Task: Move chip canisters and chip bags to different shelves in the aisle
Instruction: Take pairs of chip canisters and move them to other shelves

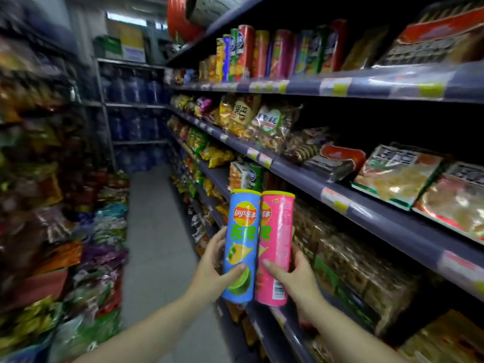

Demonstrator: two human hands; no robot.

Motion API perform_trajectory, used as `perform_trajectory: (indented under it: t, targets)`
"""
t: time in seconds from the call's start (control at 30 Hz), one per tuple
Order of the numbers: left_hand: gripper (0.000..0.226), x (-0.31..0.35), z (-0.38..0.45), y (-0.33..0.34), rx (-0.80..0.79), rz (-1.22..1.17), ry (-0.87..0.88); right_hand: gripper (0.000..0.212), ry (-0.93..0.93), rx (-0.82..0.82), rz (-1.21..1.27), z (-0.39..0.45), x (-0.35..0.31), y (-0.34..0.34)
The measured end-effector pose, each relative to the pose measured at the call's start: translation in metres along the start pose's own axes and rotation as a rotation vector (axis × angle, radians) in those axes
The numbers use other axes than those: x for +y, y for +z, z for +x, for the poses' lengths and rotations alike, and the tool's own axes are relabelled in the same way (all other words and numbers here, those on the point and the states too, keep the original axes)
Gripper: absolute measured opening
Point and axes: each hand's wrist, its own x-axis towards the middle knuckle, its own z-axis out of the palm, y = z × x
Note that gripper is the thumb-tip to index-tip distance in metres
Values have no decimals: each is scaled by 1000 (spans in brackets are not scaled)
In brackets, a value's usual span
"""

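My left hand point(210, 268) grips a blue chip canister point(242, 237) with a lime picture and a yellow lid. Beside it, touching, stands a pink chip canister point(276, 239), which my right hand point(296, 280) holds near its base. Both are upright, held in the air in front of the right-hand shelving. More chip canisters point(248, 52) stand in a row on the upper shelf point(301, 86). Chip bags point(216, 154) lie on a lower shelf further down the aisle.
Snack bags point(400, 176) and biscuit packs point(335, 158) fill the right shelves. The left shelving point(39, 179) is blurred and packed with bags. A grey floor strip point(154, 231) runs down the aisle to a rack of blue bottles point(136, 121).
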Motion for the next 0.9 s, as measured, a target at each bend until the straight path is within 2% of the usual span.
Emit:
perform_trajectory:
  t: [0.17, 0.33, 0.43, 0.57, 0.73, 0.83, 0.9]
  targets:
    - [76, 9, 78, -30, 97, 42, 77, 75, -67, -106, 2, 99, -11, 35]
    - [80, 5, 127, -61, 192, 39, 111, 66, -57, -207, 44, 170, -15, 68]
    - [79, -2, 152, -83, 236, 55, 106, 54, -32, -261, 64, 205, -13, 86]
    - [79, -15, 194, -120, 215, 97, 106, 23, 10, -306, 0, 256, 2, 110]
    - [78, -41, 268, -157, 123, 76, 124, 24, 30, -232, -33, 316, 22, 142]
    - [79, -56, 327, -179, 15, 52, 162, 50, -26, -133, -58, 354, 26, 160]
    - [80, -66, 370, -194, -69, 31, 189, 56, -72, -33, -53, 379, 24, 170]
